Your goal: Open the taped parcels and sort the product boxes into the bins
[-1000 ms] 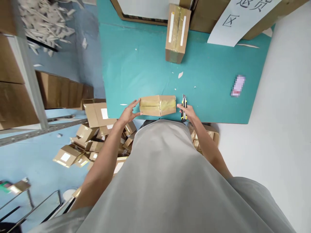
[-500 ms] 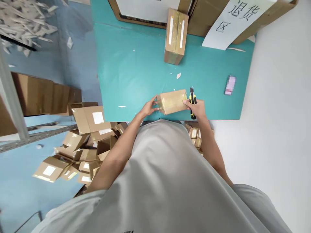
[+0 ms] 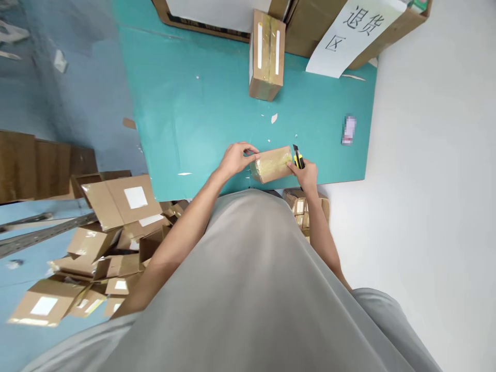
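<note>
A small taped cardboard box point(image 3: 274, 165) lies close to the front edge of the teal tabletop point(image 3: 194, 119). At its left end is my left hand point(image 3: 235, 159), closed, with the thumb on the box's upper edge and the fingers curled behind the corner. My right hand point(image 3: 308, 177) is wrapped round a yellow and black utility knife point(image 3: 298, 157), whose tip points away from me. The thumb and fingertip of that same hand press on the box's right end. Part of the knife's handle is hidden by the hand.
A taller taped carton point(image 3: 266, 57) stands at the table's back, beside larger boxes and a white paper sign point(image 3: 354, 33). A small blurred item point(image 3: 349, 129) lies at right. Opened cartons point(image 3: 122, 201) pile up on the floor at left; a white wall point(image 3: 434, 155) borders the right.
My left hand has moved from the box's left end face up onto its upper left edge. My right hand keeps the knife and the box's right end. The whole view has shifted.
</note>
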Demonstrator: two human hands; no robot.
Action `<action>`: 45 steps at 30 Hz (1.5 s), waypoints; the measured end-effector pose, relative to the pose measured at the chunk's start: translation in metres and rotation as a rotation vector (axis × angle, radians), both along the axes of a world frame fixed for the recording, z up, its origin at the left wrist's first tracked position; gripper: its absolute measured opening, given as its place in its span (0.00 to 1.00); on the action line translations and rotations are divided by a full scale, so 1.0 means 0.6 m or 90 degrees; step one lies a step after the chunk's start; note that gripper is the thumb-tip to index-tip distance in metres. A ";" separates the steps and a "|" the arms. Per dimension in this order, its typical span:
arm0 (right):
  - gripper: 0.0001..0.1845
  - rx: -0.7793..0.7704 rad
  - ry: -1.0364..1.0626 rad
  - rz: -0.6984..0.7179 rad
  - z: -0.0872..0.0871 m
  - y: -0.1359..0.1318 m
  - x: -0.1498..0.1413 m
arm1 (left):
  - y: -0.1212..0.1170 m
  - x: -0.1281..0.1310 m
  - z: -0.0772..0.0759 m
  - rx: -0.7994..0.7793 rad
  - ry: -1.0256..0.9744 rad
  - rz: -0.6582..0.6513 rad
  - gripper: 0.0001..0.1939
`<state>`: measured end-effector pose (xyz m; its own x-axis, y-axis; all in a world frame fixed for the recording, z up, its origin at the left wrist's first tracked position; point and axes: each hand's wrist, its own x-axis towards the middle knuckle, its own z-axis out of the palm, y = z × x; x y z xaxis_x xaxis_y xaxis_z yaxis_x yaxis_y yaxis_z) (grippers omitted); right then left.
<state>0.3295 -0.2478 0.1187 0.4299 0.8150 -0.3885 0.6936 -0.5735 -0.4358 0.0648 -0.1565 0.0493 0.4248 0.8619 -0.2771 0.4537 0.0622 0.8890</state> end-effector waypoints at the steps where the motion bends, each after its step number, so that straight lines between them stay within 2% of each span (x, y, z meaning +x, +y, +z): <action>1: 0.21 0.011 -0.014 0.011 0.012 -0.004 -0.011 | 0.005 0.001 -0.001 0.004 0.008 -0.007 0.12; 4: 0.23 0.011 0.000 0.048 0.049 -0.024 -0.056 | 0.013 -0.001 -0.004 0.008 0.020 -0.026 0.11; 6: 0.23 -0.031 0.007 0.120 0.066 -0.039 -0.092 | 0.016 -0.002 -0.004 0.004 0.028 -0.034 0.10; 9: 0.22 -0.104 -0.049 0.239 0.075 -0.052 -0.144 | 0.019 -0.002 -0.003 -0.001 0.036 -0.044 0.11; 12: 0.23 -0.158 -0.105 0.282 0.072 -0.049 -0.179 | 0.020 -0.001 -0.004 -0.008 0.029 -0.049 0.12; 16: 0.23 -0.193 -0.133 0.284 0.068 -0.040 -0.200 | 0.021 -0.001 -0.012 -0.003 0.011 -0.048 0.14; 20: 0.22 -0.221 -0.153 0.275 0.079 -0.037 -0.215 | 0.021 0.000 -0.019 -0.011 0.000 -0.047 0.14; 24: 0.21 -0.247 -0.176 0.262 0.090 -0.028 -0.241 | 0.018 0.002 -0.018 -0.014 0.012 -0.041 0.10; 29: 0.21 -0.279 -0.210 0.253 0.085 -0.016 -0.268 | 0.010 0.001 -0.014 0.004 0.017 -0.034 0.09; 36: 0.23 -0.322 -0.232 0.271 0.097 -0.052 -0.264 | -0.009 -0.002 -0.006 -0.010 0.018 -0.058 0.07; 40: 0.24 -0.307 -0.220 0.281 0.092 -0.043 -0.269 | -0.011 -0.003 0.004 0.014 0.054 -0.039 0.09; 45: 0.27 -0.309 -0.209 0.292 0.103 -0.049 -0.263 | -0.010 0.005 0.007 0.002 0.083 -0.014 0.11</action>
<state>0.1718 -0.2774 0.1804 0.2435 0.7103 -0.6604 0.9607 -0.2704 0.0634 0.0679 -0.1628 0.0537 0.4040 0.8538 -0.3284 0.5660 0.0487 0.8230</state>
